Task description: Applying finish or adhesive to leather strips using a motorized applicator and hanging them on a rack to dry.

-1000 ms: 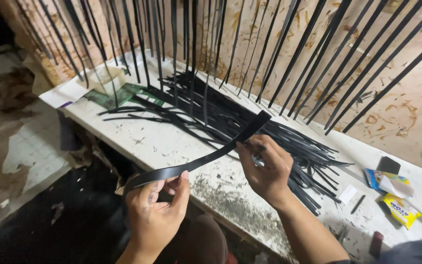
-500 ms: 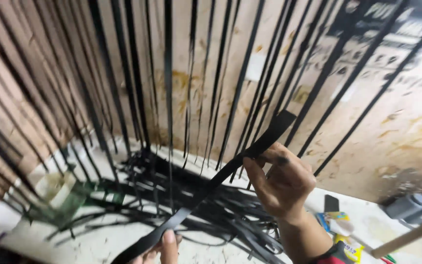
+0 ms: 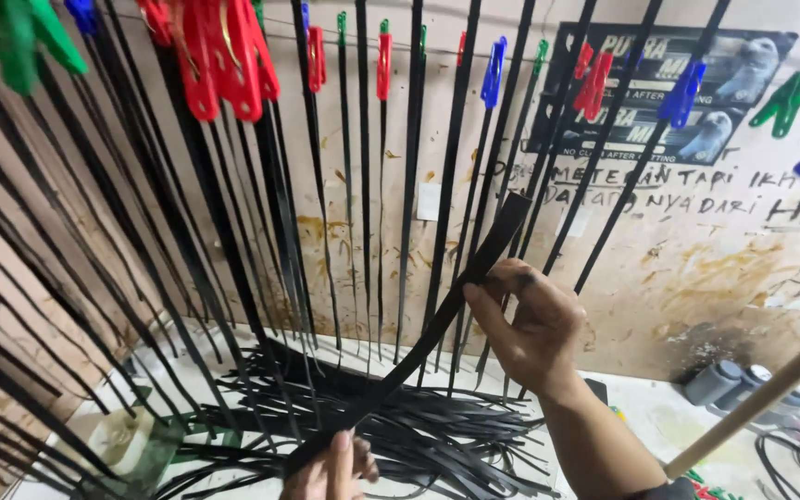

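Observation:
My right hand (image 3: 528, 324) pinches the upper end of a long flat black strap (image 3: 418, 347), holding it up in front of the wall. My left hand (image 3: 333, 470), low at the frame's bottom edge and partly cut off, grips the strap's lower end. The strap runs diagonally from lower left to upper right. Behind it, many black strips (image 3: 363, 185) hang from red, blue and green clothespins (image 3: 222, 56) along a line on the wall. A pile of loose black strips (image 3: 437, 435) lies on the white table below.
A dark poster (image 3: 659, 93) and handwriting mark the stained wall. Grey cylindrical containers (image 3: 729, 381) stand at the right on the table. A wooden stick (image 3: 761, 398) crosses the lower right corner. A green-and-white object (image 3: 131, 440) sits at the lower left.
The view has tilted up from the table to the wall with the pinned strips. Both hands have raised the strap, my right hand lifting its upper end toward the hanging strips.

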